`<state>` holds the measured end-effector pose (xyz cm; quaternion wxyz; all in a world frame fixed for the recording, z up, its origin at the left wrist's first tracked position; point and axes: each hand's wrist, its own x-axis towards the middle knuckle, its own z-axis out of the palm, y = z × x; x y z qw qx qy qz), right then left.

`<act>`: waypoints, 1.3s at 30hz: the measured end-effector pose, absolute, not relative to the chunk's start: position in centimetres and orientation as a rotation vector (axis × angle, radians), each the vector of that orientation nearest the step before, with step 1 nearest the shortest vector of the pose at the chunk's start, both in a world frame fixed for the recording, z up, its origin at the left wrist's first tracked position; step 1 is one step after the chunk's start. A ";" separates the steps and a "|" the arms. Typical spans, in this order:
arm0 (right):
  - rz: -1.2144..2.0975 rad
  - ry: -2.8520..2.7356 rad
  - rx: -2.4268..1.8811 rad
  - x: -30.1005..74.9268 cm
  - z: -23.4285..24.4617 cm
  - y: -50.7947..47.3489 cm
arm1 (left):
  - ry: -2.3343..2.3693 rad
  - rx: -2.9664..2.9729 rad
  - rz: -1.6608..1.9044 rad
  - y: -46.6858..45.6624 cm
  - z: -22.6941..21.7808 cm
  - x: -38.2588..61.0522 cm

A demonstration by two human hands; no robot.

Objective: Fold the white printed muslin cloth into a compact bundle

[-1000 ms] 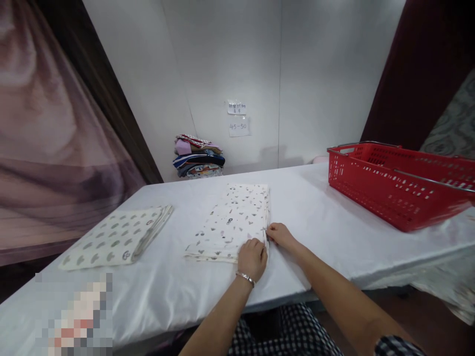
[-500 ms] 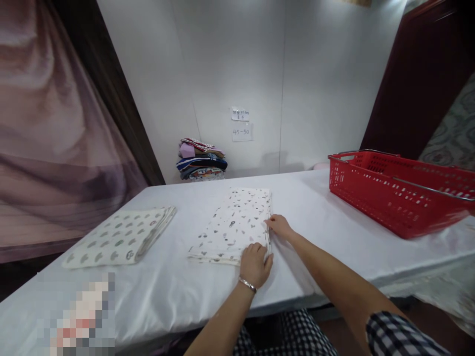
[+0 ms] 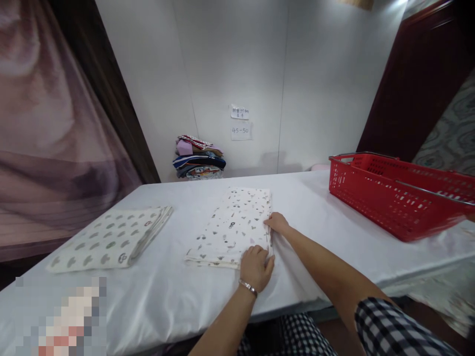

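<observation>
A folded white cloth (image 3: 233,222) with small grey and green prints lies flat in the middle of the white-covered table. On its near right corner rests my left hand (image 3: 256,267), fingers laid over the top and thumb apart by the edge. Farther up the right side, my right hand (image 3: 278,223) pinches the cloth's edge between thumb and fingers. To the left lies a second folded cloth (image 3: 111,232), cream with grey and green mushroom-like prints; neither hand touches it.
A red plastic basket (image 3: 386,202) with metal handles stands at the table's right side. Behind the far edge is a stack of folded fabrics (image 3: 200,158) against the wall. A pink curtain (image 3: 67,148) hangs at left. The table's near edge (image 3: 282,311) runs before my lap.
Both hands keep nearly the same places on the printed cloth. The view has shifted slightly, so the left cloth appears a little farther left.
</observation>
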<state>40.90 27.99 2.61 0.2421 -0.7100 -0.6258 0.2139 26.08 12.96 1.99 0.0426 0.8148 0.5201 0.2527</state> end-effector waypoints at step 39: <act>0.430 -1.722 -2.070 42.3 2.6 33.5 | 1.521 2.343 0.872 12.9 1.7 25.9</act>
